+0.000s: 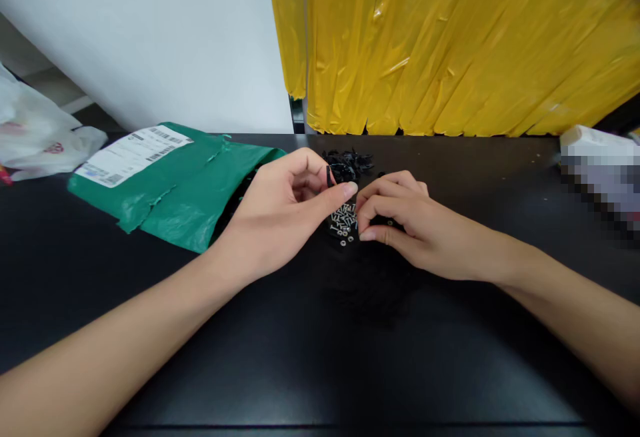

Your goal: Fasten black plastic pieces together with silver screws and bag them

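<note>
The person's left hand (270, 217) has slender fingers and a long thumb, its thumbnail (350, 188) smooth, rounded and neatly short. Behind this hand, past a narrower wrist, a slim bare forearm (135, 330) broadens steadily away from it. The right hand (420, 227) is of similar slender build, with a short, rounded nail (369, 236) at the end of its thumb; behind it, the wrist and the right forearm (565, 297) are likewise uncovered.
</note>
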`<action>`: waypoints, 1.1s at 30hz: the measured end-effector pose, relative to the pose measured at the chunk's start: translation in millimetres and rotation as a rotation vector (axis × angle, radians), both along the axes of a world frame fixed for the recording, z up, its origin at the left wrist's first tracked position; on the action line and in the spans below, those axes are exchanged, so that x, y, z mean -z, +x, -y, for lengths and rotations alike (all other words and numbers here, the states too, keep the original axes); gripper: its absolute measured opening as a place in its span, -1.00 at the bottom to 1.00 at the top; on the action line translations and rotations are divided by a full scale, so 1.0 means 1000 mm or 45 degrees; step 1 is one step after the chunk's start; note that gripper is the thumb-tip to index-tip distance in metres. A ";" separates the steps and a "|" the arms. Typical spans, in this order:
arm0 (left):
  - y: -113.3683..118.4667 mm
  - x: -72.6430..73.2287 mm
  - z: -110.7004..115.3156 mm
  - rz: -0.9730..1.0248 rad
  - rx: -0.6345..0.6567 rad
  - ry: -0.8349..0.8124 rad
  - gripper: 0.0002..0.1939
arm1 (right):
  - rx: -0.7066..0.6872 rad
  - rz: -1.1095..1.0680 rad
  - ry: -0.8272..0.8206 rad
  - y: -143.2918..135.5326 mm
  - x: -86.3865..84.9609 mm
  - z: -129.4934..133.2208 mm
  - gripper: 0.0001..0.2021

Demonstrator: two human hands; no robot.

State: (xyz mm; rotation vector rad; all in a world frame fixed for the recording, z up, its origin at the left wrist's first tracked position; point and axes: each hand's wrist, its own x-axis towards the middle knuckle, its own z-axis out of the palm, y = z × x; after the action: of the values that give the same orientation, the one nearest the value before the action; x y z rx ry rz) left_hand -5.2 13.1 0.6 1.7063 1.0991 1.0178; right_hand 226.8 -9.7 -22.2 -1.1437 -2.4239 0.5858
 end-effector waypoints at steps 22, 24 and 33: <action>0.005 -0.001 0.006 0.184 0.015 0.031 -0.81 | 0.213 -1.092 -0.529 -0.016 -0.008 0.005 -0.91; 0.004 -0.003 0.007 0.212 0.064 0.003 -0.80 | 0.207 -1.095 -0.520 -0.016 -0.009 0.005 -0.92; 0.006 -0.006 0.011 0.213 0.125 -0.066 -0.82 | 0.240 -1.130 -0.517 -0.017 -0.006 0.004 -0.90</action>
State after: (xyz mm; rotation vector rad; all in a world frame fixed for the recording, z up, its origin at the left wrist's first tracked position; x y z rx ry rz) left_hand 1.0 2.2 6.7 1.5876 0.9182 1.0408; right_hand 209.4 -14.1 -16.2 -0.9436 -1.4611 1.2405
